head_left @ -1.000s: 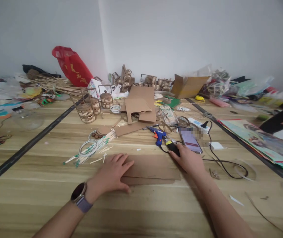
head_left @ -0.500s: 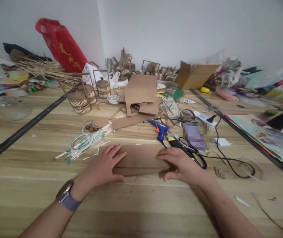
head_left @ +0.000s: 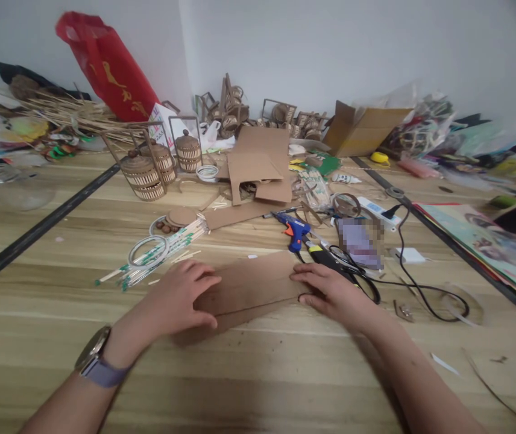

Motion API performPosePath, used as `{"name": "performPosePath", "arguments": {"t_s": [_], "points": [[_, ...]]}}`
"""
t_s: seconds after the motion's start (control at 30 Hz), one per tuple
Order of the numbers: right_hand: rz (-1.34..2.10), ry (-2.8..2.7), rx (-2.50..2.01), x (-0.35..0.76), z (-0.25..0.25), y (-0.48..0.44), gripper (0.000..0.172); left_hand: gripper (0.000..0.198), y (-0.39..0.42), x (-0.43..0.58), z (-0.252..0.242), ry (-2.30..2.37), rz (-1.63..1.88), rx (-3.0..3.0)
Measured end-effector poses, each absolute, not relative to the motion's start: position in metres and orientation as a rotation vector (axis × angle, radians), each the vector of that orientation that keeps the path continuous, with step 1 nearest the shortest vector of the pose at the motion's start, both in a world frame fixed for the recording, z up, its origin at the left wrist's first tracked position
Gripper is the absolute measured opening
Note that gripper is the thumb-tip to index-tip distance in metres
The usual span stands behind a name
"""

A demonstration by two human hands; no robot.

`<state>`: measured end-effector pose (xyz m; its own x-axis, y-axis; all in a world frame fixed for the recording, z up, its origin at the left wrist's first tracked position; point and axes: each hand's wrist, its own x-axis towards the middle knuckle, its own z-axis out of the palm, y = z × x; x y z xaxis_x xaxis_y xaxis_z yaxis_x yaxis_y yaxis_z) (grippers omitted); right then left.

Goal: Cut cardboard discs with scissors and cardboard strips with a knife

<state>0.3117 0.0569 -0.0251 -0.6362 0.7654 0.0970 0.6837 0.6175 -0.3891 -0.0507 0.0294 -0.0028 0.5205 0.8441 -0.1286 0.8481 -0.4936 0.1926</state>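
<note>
A brown piece of cardboard [head_left: 253, 284] is in front of me, a crease or edge line running along its near side. My left hand [head_left: 181, 298], with a watch [head_left: 93, 349] on the wrist, grips its left end, fingers on top and thumb at the near edge. At the right end my right hand [head_left: 333, 295] holds it in the same way, fingers curled over it. The sheet slants, its right end farther from me than its left. Just beyond it lie a blue hot glue gun [head_left: 296, 231] and a bundle of thin sticks [head_left: 167, 253] with white rings [head_left: 148, 252] on top.
Small woven lanterns [head_left: 144, 178] stand at the back left. A cut cardboard box [head_left: 258, 150] sits at the back middle, an open carton [head_left: 369, 129] to its right. Black cable [head_left: 425, 313] loops over the wooden table [head_left: 258, 386] on the right, near a power strip [head_left: 378, 212].
The cardboard has turned; its left end has come nearer to me and its right end has gone farther away. My left hand has shifted a little to the left with it.
</note>
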Motion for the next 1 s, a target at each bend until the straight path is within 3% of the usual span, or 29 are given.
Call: {"name": "performPosePath", "arguments": {"t_s": [0.1,0.27,0.67,1.0], "points": [[0.496,-2.575,-1.186,0.310,-0.023,0.056,0.033,0.090,0.023,-0.045,-0.005,1.409,-0.135,2.488],[0.539,-2.594,-1.135,0.310,-0.020,0.055,0.032,0.072,0.026,-0.048,-0.007,1.356,-0.209,2.468],[0.503,-2.459,-1.055,0.314,-0.022,0.059,0.028,0.043,0.037,-0.068,-0.003,1.520,0.129,2.519],[0.547,-2.426,-1.131,0.309,-0.025,0.061,0.030,0.032,0.036,-0.079,0.013,2.059,0.301,2.367]]}}
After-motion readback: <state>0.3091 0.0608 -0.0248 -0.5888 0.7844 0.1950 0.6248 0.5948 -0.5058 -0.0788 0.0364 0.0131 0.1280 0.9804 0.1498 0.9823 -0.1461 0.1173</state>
